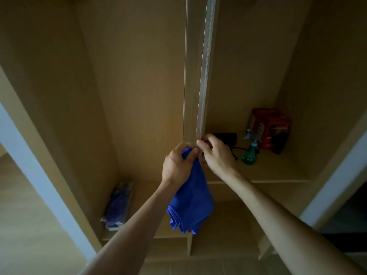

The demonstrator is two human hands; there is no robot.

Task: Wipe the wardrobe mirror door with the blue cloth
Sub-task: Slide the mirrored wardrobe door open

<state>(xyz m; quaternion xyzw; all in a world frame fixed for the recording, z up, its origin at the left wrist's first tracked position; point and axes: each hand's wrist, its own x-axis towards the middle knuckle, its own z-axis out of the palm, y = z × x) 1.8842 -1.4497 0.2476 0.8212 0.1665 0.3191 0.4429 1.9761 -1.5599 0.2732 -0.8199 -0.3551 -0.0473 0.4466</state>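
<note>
Your forearms (278, 215) reach up from the bottom corners and meet in the middle. Your left hand (176, 165) grips the top of the blue cloth (191, 201) — fingers curled round it — and the rest hangs in folds below the wrist, in front of the wardrobe's vertical panel edge (193, 86). Your right hand (215, 153), just beside the left, pinches the pale strip (204, 76) running up that edge. Behind it on the shelf (278, 171) stand a green spray bottle (249, 153), a red box (270, 126) and a dark object (226, 136) — a wrapped packet (119, 205) leans low on the left.
</note>
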